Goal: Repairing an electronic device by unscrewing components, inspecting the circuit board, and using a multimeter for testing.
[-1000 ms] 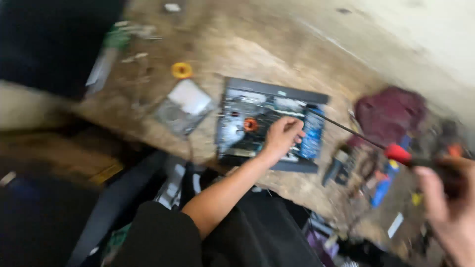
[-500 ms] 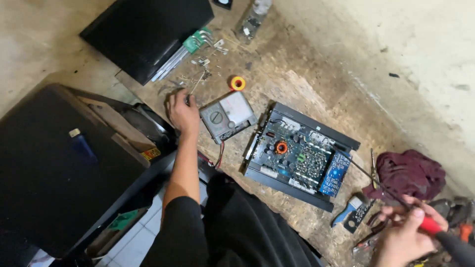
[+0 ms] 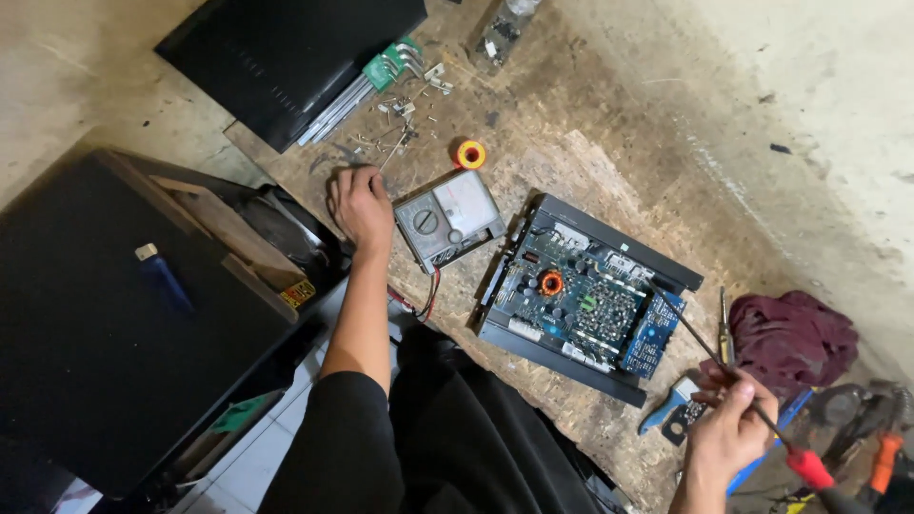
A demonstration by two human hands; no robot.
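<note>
Barely shifted since half a second ago: left hand point(image 3: 360, 205) still resting at the meter's point(image 3: 447, 219) near edge, right hand point(image 3: 728, 428) still clutching the screwdriver point(image 3: 752, 405), now raised slightly closer to the board.

Left hand: lying knuckles-up on the counter point(image 3: 590, 124), fingers curled loosely, touching the left side of the grey meter, holding nothing visible. Red and black leads point(image 3: 428, 300) trailing from the meter back toward the body. Just beyond the left hand, scattered screws and small metal bits point(image 3: 405, 124); a little farther, a yellow-and-red solder spool point(image 3: 470, 153), green-handled hex keys point(image 3: 386, 71) and a black case point(image 3: 286, 48).

Right hand: fingers closed round the thin shaft of the screwdriver, red handle point(image 3: 809, 468) sticking out behind the hand, tip reaching up-left to the right corner of the open amplifier point(image 3: 581, 300). Amplifier lying between both hands, blue-green circuit board exposed, orange coil point(image 3: 550, 282) near its middle, black frame around it.

Beside the right hand: blue-handled tool point(image 3: 666, 411) just left of it, dark red rag point(image 3: 795, 338) just beyond it, second screwdriver point(image 3: 724, 324) lying next to the rag, orange-handled pliers point(image 3: 881, 457) to the far right. Large black box point(image 3: 114, 333) sitting left of the left forearm.
</note>
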